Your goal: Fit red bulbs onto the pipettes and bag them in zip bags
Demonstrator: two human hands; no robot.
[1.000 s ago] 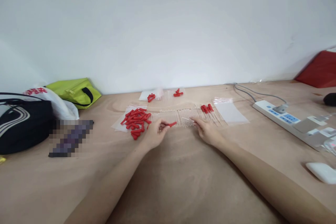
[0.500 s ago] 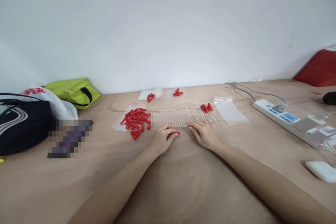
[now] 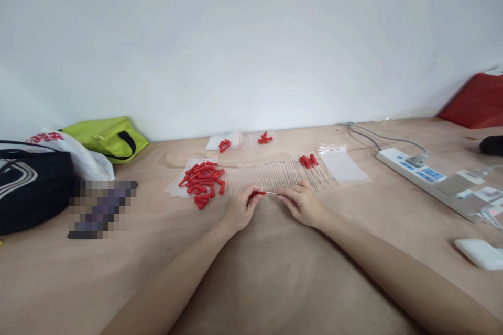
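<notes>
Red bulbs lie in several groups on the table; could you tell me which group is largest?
The heap of red bulbs left of the clear tubes.

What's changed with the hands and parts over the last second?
The left hand and right hand drew nearer across the table, then closed together; the red cap now meets the clear tube between them. Red cap pile and tube row unchanged.

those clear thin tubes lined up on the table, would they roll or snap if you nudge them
The clear tubes look round and slender, so a sideways nudge would probably roll them. Being thin, they likely weigh little and may be fragile. The right hand and left hand pinch one with fingertips only.
</notes>
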